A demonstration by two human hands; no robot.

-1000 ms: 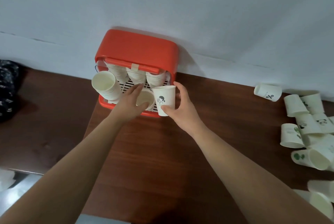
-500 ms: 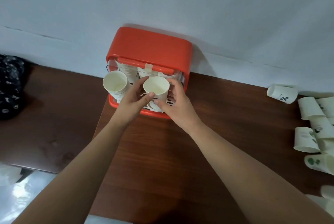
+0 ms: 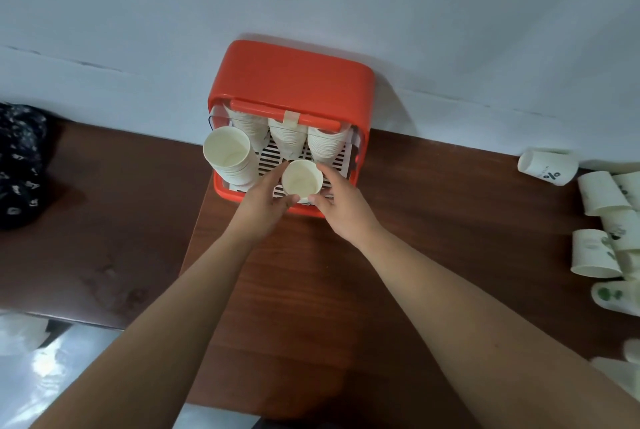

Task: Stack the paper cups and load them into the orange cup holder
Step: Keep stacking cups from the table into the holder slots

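i'm partway through, by my reckoning. the orange cup holder (image 3: 291, 82) at the back of the bench (image 3: 311, 290) already carries four stacks (image 3: 287, 138). both grips grasp one paper cup (image 3: 301, 179) over its front tray, left hand (image 3: 266, 203) and right hand (image 3: 346, 207) pinching its sides. loose cups (image 3: 602, 193) lie well apart at right, not yet stacked.

— Orange cup holder (image 3: 291, 75)?
— At the back edge of the tabletop (image 3: 311, 290), front open.
— Cups inside?
— Three upside-down stacks (image 3: 289, 141) along the back, one mouth-up stack (image 3: 230, 155) front left, a single cup (image 3: 300, 181) mouth-up at front middle.
— Others?
— Loose cups (image 3: 602, 193) scattered far right, some tipped over.
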